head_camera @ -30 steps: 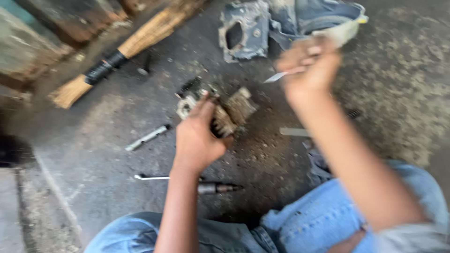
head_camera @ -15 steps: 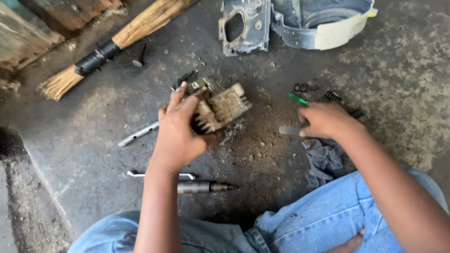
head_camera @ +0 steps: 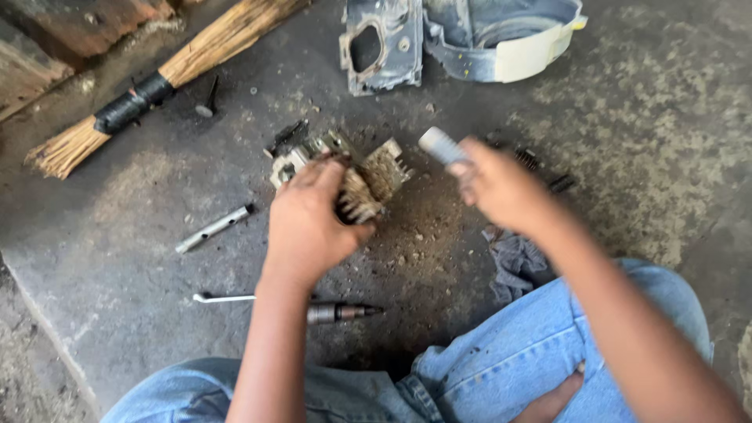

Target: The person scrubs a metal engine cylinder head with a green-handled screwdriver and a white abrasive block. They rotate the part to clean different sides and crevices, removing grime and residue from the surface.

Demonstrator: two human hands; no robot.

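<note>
My left hand [head_camera: 309, 223] grips a dirt-caked finned engine block [head_camera: 368, 180] that rests on the concrete floor. My right hand [head_camera: 497, 188] is just right of the block and holds a flat grey metal tool [head_camera: 440, 146], blurred, its tip pointing up and left toward the fins. Loose dirt lies on the floor under the block.
A straw broom [head_camera: 133, 102] lies at the upper left. A grey metal housing [head_camera: 384, 43] and a blue cover [head_camera: 501, 35] sit at the top. A tube spanner [head_camera: 213, 228], a thin bent rod [head_camera: 223, 298], a cylindrical tool [head_camera: 341, 312], springs [head_camera: 526, 159] and a grey rag [head_camera: 513, 262] surround me.
My right hand dropped from high up to the floor beside the rag, then rose again with the flat grey tool toward the block. My left hand stayed on the block.
</note>
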